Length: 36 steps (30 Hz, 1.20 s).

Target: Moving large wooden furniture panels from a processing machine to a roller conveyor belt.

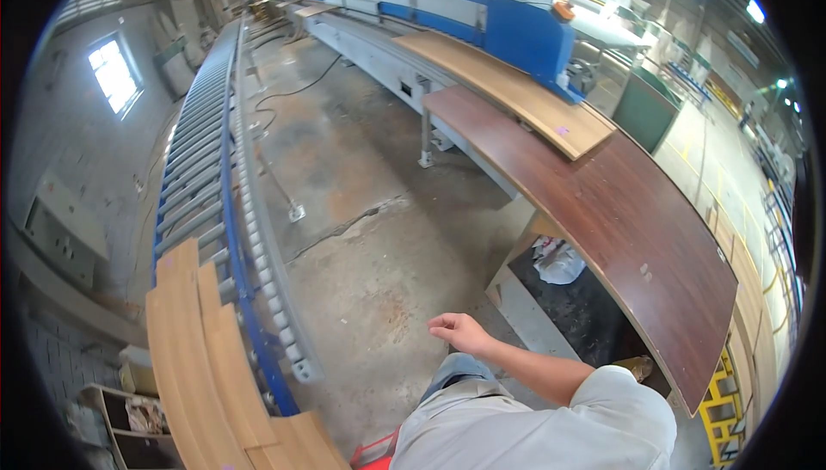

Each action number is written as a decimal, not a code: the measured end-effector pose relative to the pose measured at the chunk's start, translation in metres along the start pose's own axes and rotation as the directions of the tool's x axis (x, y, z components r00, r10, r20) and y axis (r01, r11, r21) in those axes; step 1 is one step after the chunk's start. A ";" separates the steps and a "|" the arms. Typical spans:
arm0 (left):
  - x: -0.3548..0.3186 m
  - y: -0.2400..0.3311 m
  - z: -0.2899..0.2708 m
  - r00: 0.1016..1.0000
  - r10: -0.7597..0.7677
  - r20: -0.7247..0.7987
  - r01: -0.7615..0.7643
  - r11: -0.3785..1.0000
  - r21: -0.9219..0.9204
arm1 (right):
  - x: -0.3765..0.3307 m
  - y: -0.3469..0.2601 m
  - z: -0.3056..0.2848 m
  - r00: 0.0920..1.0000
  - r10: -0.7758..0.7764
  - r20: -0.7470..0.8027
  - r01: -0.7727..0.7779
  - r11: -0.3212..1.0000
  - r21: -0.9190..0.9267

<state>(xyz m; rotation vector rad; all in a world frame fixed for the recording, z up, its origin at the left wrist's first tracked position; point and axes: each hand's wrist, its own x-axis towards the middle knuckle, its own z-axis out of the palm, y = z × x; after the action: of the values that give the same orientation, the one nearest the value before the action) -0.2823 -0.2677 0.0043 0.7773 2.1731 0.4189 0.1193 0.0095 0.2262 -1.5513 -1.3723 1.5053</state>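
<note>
Fingers of the right hand (460,333) are half-curled, pinching nothing visible; 1 board (535,109) lies ahead-right of them, stacked strips (194,358) left. Turning carelessly could bump the tabletop (628,238).

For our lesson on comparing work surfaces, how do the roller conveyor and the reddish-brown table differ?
The roller conveyor has spaced grey rollers in a blue frame; the reddish-brown table has a solid, smooth top. The conveyor stretches far along the left; the table stands nearby on the right. Both carry light-brown boards.
</note>
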 end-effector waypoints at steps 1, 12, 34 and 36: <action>0.004 0.017 0.011 0.999 -0.002 0.048 0.003 1.000 -0.012 | 0.001 -0.001 -0.019 0.999 -0.005 -0.054 0.005 1.000 -0.015; 0.069 0.253 0.128 0.891 -0.027 0.453 0.060 0.997 -0.057 | 0.033 0.036 -0.266 0.592 -0.468 -0.657 0.120 0.857 -0.502; 0.230 0.555 0.267 0.665 0.273 0.695 -0.615 0.728 0.303 | 0.038 0.066 -0.335 0.535 -0.460 -0.709 -0.405 0.596 -0.693; 0.237 0.579 0.284 0.603 0.374 0.705 -0.603 0.792 0.095 | 0.040 0.063 -0.334 0.531 -0.459 -0.712 -0.422 0.585 -0.692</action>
<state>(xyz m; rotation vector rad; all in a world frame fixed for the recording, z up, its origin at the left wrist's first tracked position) 0.0409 0.3388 -0.0120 1.4879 1.3259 0.0134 0.4463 0.1092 0.2214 -2.3148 -1.4172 -0.2720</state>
